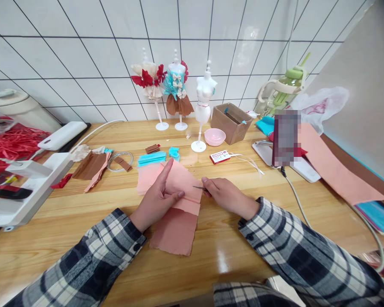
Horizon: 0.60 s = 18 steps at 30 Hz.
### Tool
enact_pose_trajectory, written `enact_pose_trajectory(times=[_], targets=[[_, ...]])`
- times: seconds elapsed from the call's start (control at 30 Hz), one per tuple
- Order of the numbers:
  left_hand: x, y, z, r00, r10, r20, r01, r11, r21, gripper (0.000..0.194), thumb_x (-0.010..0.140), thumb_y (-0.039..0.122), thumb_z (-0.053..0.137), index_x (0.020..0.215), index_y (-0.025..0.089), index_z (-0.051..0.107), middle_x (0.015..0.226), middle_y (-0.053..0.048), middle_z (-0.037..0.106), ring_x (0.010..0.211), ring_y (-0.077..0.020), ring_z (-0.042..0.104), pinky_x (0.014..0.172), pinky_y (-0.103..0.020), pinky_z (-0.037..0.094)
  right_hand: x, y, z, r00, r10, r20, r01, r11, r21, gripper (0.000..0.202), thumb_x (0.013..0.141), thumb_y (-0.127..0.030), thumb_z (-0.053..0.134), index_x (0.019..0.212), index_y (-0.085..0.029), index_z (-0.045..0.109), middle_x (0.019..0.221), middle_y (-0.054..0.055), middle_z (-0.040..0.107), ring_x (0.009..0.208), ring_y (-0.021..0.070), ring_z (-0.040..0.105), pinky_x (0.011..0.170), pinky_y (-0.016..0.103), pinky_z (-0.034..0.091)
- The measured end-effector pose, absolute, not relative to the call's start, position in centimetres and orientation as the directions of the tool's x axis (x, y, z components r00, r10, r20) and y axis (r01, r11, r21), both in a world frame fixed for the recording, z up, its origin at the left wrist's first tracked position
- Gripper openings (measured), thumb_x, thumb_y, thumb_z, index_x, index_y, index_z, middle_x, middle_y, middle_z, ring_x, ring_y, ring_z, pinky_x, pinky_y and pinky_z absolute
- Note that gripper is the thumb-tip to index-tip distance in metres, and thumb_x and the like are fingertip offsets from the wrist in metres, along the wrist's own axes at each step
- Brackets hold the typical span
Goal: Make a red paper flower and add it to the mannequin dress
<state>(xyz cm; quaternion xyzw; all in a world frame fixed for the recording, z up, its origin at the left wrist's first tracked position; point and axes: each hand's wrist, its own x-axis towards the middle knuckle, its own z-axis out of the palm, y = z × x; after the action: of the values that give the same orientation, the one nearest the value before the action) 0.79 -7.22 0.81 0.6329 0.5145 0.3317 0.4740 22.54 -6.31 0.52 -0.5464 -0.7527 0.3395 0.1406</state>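
A sheet of pink crepe paper (174,232), folded over partway, lies on the table in front of me. My left hand (160,192) grips it, the thumb pressing on top of the fold and the index finger pointing away from me. In my right hand (222,194) is a pair of small scissors (199,188); the dark pointed blades reach over the paper's right edge, while the fingers hide most of the handles. Just beyond the left hand are a lighter pink piece of paper (145,177) and folded blue crepe strips (152,159).
Two dressed mini mannequins (179,85) and a bare white one (203,113) stand at the back. Beside them are a pink bowl (215,136) and a cardboard box (235,125). A propped phone (286,138) stands right; a power strip (35,187) lies left.
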Motion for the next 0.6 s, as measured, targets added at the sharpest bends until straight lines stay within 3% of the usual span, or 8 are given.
enact_pose_trajectory(times=[0.2,0.33,0.47,0.53,0.6], targets=[[0.67,-7.17,0.49,0.273,0.959,-0.07,0.341,-0.029,0.94,0.092,0.078,0.036,0.065,0.149,0.027,0.007,0.084,-0.002,0.062,0.05,-0.0085,0.042,0.046,-0.02,0.04,22.43,-6.44,0.38,-0.395,0.905,-0.16,0.721,0.198,-0.663,0.063,0.095,-0.056,0.01,0.063,-0.018,0.05,0.064,0.002,0.057,0.059,0.0126,0.048,0.059,0.025,0.03],[0.66,-7.22,0.41,0.288,0.956,-0.063,0.357,-0.046,0.933,0.09,0.079,0.037,0.062,0.148,0.031,0.005,0.107,-0.006,0.062,0.052,-0.0097,0.046,0.046,-0.022,0.042,22.33,-6.52,0.51,-0.399,0.902,-0.168,0.717,0.192,-0.67,0.064,0.095,-0.056,0.01,0.064,-0.018,0.052,0.065,0.003,0.059,0.061,0.0134,0.051,0.06,0.025,0.032],[0.9,-7.39,0.53,0.294,0.955,-0.032,0.368,-0.082,0.926,0.087,0.078,0.041,0.062,0.148,0.034,0.01,0.143,-0.008,0.041,0.064,-0.0138,0.056,0.053,-0.027,0.049,22.24,-6.59,0.69,-0.39,0.905,-0.171,0.719,0.183,-0.671,0.065,0.094,-0.057,0.01,0.066,-0.017,0.054,0.068,0.004,0.061,0.062,0.0139,0.051,0.06,0.025,0.033],[1.08,-7.48,0.67,0.295,0.955,-0.023,0.371,-0.092,0.924,0.086,0.078,0.041,0.062,0.148,0.035,0.011,0.15,-0.007,0.032,0.064,-0.0131,0.056,0.055,-0.028,0.05,22.13,-6.68,0.73,-0.398,0.902,-0.167,0.715,0.191,-0.673,0.065,0.094,-0.057,0.011,0.067,-0.017,0.054,0.069,0.004,0.061,0.063,0.0139,0.051,0.059,0.025,0.032],[1.23,-7.56,0.82,0.29,0.957,-0.023,0.386,-0.095,0.917,0.087,0.078,0.039,0.063,0.148,0.034,0.011,0.149,-0.007,0.032,0.061,-0.0112,0.054,0.055,-0.028,0.05,21.96,-6.79,0.72,-0.404,0.901,-0.158,0.71,0.2,-0.675,0.065,0.094,-0.057,0.01,0.066,-0.018,0.053,0.068,0.003,0.059,0.062,0.0137,0.05,0.058,0.025,0.032]])
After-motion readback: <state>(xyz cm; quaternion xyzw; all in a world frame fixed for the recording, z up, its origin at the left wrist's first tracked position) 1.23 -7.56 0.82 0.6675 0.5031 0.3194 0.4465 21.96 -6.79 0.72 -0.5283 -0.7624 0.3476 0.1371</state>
